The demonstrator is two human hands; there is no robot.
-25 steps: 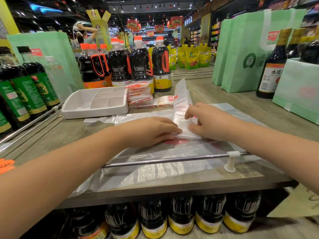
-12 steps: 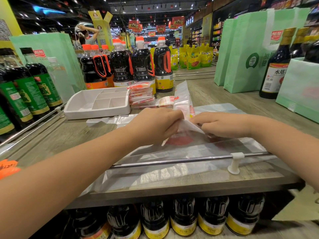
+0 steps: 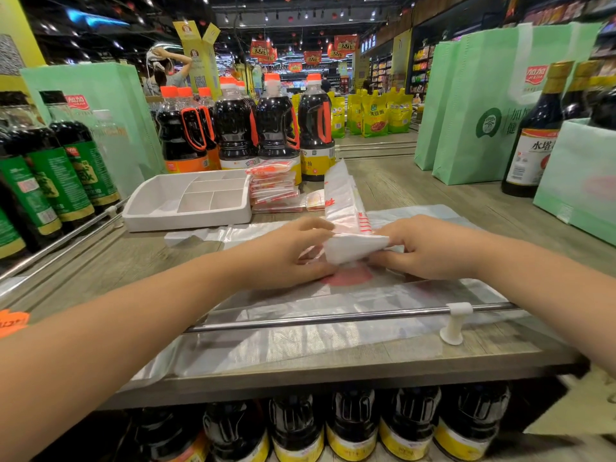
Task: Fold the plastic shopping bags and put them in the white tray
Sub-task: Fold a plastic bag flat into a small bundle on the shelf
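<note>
A white plastic bag with red print [image 3: 346, 225], folded into a narrow strip, is lifted off the shelf between my hands. My left hand [image 3: 286, 251] pinches its folded near end from the left, and my right hand [image 3: 423, 248] grips the same end from the right. The strip's far end sticks up behind my fingers. Under it a larger clear bag [image 3: 316, 315] lies flat across the wooden shelf. The white tray [image 3: 186, 218], with several compartments, stands at the back left. A stack of folded bags [image 3: 273, 188] sits right beside the tray.
Dark sauce bottles [image 3: 276, 125] stand behind the tray, more at the left [image 3: 50, 168] and right [image 3: 536, 135]. Green tote bags [image 3: 493, 105] stand at the back right. A metal rail [image 3: 333, 316] with a white clip runs along the shelf's front edge.
Both hands went from pressing the bag flat on the shelf to lifting its near end and turning it over into a thicker fold.
</note>
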